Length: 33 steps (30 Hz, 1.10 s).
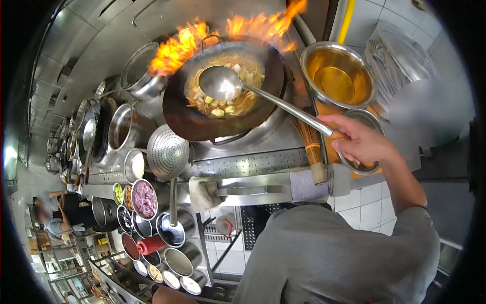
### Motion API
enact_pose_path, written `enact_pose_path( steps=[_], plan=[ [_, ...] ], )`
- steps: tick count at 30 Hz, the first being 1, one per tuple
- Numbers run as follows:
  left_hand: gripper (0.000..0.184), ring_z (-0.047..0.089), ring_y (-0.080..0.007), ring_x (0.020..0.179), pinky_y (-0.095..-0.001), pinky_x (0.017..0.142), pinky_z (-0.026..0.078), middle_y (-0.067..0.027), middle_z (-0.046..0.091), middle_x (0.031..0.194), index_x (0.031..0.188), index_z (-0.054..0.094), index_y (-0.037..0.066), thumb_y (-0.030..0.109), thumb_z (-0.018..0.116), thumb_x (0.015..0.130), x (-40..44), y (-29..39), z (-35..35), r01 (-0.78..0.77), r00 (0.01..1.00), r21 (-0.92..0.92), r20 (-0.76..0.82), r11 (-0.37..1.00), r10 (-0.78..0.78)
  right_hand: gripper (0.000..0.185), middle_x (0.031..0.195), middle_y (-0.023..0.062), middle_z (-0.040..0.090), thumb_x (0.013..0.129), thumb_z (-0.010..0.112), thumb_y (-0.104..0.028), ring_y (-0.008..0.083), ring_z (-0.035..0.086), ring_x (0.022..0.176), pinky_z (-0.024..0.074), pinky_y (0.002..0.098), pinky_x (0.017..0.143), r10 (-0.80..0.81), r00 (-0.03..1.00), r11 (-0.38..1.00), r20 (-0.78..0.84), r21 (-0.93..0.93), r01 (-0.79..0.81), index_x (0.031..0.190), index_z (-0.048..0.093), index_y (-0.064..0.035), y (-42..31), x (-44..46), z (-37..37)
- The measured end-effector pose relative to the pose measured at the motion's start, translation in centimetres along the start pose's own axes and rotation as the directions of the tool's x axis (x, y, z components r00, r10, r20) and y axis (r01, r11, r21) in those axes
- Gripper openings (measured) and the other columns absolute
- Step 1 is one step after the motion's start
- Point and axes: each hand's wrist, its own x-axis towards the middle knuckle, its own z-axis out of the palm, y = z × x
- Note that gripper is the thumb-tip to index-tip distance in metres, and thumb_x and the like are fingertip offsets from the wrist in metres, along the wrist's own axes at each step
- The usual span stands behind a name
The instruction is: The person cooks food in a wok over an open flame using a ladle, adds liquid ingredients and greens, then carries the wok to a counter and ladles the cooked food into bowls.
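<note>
My right hand (362, 140) is wrapped round the wooden end of a long metal ladle (221, 83). The ladle's bowl hangs over a dark wok (177, 109), above broth with pale and orange pieces of food (220, 109). Tall flames (185, 48) rise behind the wok's far rim. Of my left arm only a bit of skin shows at the bottom edge; the left hand is out of view.
Right of the wok are a metal bowl of yellow oil (336, 78) and a bamboo brush (310, 144). Left are a perforated skimmer (168, 152), steel pots (126, 126) and several ingredient containers (145, 199). Another person (61, 215) stands far left. A folded cloth (204, 194) lies in front.
</note>
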Motion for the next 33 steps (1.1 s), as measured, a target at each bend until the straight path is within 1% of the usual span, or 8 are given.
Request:
enact_pose_path(
  steps=[8, 14, 23, 27, 29, 31, 32, 33],
  plan=[
    [0.040, 0.062, -0.0292, 0.099, -0.0387, 0.087, 0.049, -0.0160, 0.063, 0.111, 0.119, 0.063, 0.001, 0.017, 0.074, 0.085, 0.1, -0.2, -0.3, -0.004, 1.000, -0.049, 0.008, 0.999, 0.005, 0.058, 0.085, 0.0018, 0.056, 0.098, 0.055, -0.005, 0.0081, 0.049, 0.060, 0.0428, 0.0265, 0.051, 0.042, 0.999, 0.997, 0.009, -0.071, -0.041, 0.152, 0.036, -0.0145, 0.5, 0.6, 1.0],
    [0.039, 0.062, -0.0280, 0.097, -0.0369, 0.085, 0.050, -0.0156, 0.063, 0.109, 0.120, 0.062, 0.001, 0.017, 0.072, 0.086, 0.3, -0.3, -0.8, -0.013, 1.000, -0.071, -0.005, 0.997, 0.012, 0.062, 0.076, 0.0000, 0.050, 0.096, 0.050, 0.001, 0.0050, 0.047, 0.052, 0.0421, 0.0222, 0.044, -0.015, 0.999, 0.996, -0.032, -0.093, 0.012, 0.154, 0.033, -0.0120, 0.9, 0.9, 1.7],
    [0.038, 0.062, -0.0262, 0.095, -0.0342, 0.082, 0.051, -0.0149, 0.063, 0.107, 0.122, 0.061, 0.000, 0.018, 0.069, 0.089, 0.6, -0.4, -1.6, -0.026, 0.999, -0.101, -0.038, 0.995, 0.022, 0.060, 0.082, 0.0028, 0.054, 0.095, 0.059, -0.011, 0.0041, 0.047, 0.051, 0.0402, 0.0233, 0.038, -0.012, 1.000, 0.835, 0.020, 0.550, -0.001, 0.150, 0.035, -0.0058, -0.7, 1.7, 1.7],
    [0.038, 0.063, -0.0254, 0.094, -0.0331, 0.081, 0.052, -0.0146, 0.063, 0.106, 0.123, 0.060, 0.000, 0.018, 0.068, 0.090, 0.6, -0.2, -1.8, -0.033, 0.998, -0.119, -0.055, 0.992, 0.027, 0.050, 0.082, 0.0053, 0.055, 0.096, 0.058, -0.008, 0.0064, 0.050, 0.050, 0.0386, 0.0206, 0.037, -0.219, 0.971, 0.621, 0.094, 0.782, 0.064, 0.144, 0.042, -0.0055, -3.3, 6.9, 0.9],
    [0.038, 0.063, -0.0250, 0.094, -0.0325, 0.080, 0.052, -0.0145, 0.063, 0.105, 0.123, 0.060, 0.000, 0.018, 0.067, 0.091, 0.4, 0.0, -1.9, -0.035, 0.998, -0.129, -0.055, 0.991, 0.028, 0.031, 0.072, 0.0009, 0.055, 0.099, 0.057, -0.013, 0.0032, 0.049, 0.051, 0.0361, 0.0193, 0.036, -0.353, 0.912, 0.463, 0.210, 0.886, -0.024, 0.127, 0.052, -0.0016, -4.8, 13.8, -0.5],
    [0.038, 0.063, -0.0246, 0.093, -0.0319, 0.080, 0.052, -0.0143, 0.063, 0.105, 0.123, 0.060, 0.000, 0.018, 0.066, 0.091, 0.2, 0.3, -1.8, -0.037, 0.998, -0.137, -0.053, 0.990, 0.030, 0.019, 0.067, 0.0013, 0.054, 0.096, 0.056, -0.011, 0.0072, 0.052, 0.054, 0.0419, 0.0239, 0.043, -0.516, 0.829, 0.467, 0.216, 0.882, 0.061, 0.111, 0.059, 0.0007, -6.4, 22.2, -1.6],
    [0.038, 0.063, -0.0244, 0.093, -0.0316, 0.079, 0.053, -0.0143, 0.063, 0.105, 0.124, 0.059, 0.000, 0.018, 0.066, 0.091, -0.2, 0.3, -1.9, -0.033, 0.998, -0.142, -0.050, 0.989, 0.026, 0.020, 0.069, 0.0021, 0.055, 0.093, 0.056, -0.009, 0.0097, 0.054, 0.057, 0.0440, 0.0271, 0.048, -0.402, 0.915, 0.726, -0.034, 0.597, 0.341, 0.110, 0.059, 0.0014, -8.8, 23.1, 0.4],
    [0.037, 0.063, -0.0242, 0.093, -0.0313, 0.079, 0.053, -0.0142, 0.063, 0.104, 0.124, 0.059, 0.000, 0.018, 0.066, 0.092, -0.4, 0.4, -1.9, -0.038, 0.998, -0.148, -0.048, 0.988, 0.031, 0.021, 0.071, 0.0029, 0.056, 0.090, 0.056, -0.008, 0.0123, 0.055, 0.059, 0.0461, 0.0303, 0.053, -0.377, 0.867, 0.883, -0.325, 0.157, 0.443, 0.109, 0.059, 0.0021, -11.1, 23.7, 1.7]
  ],
)
